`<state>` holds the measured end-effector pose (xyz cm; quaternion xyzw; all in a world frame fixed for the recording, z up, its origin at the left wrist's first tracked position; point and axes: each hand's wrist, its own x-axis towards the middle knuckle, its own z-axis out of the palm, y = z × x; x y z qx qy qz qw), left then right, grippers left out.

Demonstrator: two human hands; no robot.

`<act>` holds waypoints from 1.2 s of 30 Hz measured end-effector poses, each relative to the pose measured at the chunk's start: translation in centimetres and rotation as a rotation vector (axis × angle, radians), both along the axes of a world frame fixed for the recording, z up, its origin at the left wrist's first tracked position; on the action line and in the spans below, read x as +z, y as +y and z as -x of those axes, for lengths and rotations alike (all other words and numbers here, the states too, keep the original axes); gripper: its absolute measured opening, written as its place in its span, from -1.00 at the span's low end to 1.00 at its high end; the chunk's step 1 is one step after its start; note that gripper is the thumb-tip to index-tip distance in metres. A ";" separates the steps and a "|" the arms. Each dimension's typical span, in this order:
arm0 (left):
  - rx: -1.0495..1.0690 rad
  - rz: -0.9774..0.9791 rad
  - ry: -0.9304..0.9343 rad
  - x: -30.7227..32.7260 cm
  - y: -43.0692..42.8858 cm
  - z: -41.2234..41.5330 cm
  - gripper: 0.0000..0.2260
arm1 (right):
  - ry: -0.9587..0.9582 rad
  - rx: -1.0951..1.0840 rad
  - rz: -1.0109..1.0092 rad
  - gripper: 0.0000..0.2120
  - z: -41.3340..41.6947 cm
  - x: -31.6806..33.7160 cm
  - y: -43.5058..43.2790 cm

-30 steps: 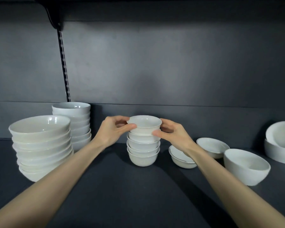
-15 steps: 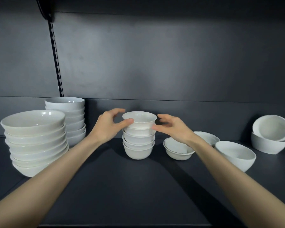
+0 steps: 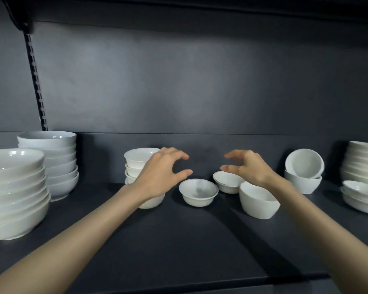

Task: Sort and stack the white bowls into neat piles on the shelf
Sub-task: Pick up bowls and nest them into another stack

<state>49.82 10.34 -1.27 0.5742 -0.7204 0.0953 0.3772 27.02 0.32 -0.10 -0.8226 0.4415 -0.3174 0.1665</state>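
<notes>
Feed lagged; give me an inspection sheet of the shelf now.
Surface: dark matte shelf.
Job's things: small bowl stack behind left grip; wide bowl stack and deep bowl stack at left; loose small bowl centre, rimmed bowl behind it, tilted deep bowl alongside; tipped bowl inside upright bowl, right; far-right stack.
Clutter: nothing seen.
Grips: left grip, right grip empty, fingers apart.
Cables: nothing seen.
Surroundings: dark back panel; slotted rail, left.

A shop is suggested by the dark grey shelf (image 3: 179,240), the black slotted rail (image 3: 37,88) mounted above its left end, and white ceramic bowls (image 3: 15,187) stacked on it.
</notes>
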 end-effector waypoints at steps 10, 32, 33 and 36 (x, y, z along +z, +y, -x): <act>0.141 -0.254 0.175 -5.9 -3.5 6.9 -0.56 | 0.030 -0.011 -0.093 -0.46 8.4 -2.8 -1.4; 0.285 -0.092 0.228 -7.6 -5.1 8.4 -0.92 | -0.083 0.163 -0.164 -0.43 9.7 -4.8 -7.3; 0.258 -0.046 0.230 -7.1 -5.2 8.5 -0.93 | -0.095 0.163 -0.161 -0.44 9.5 -4.6 -7.8; 0.168 0.091 0.226 -5.1 -6.5 8.6 -0.94 | -0.143 0.164 -0.168 -0.49 8.5 -3.9 -9.2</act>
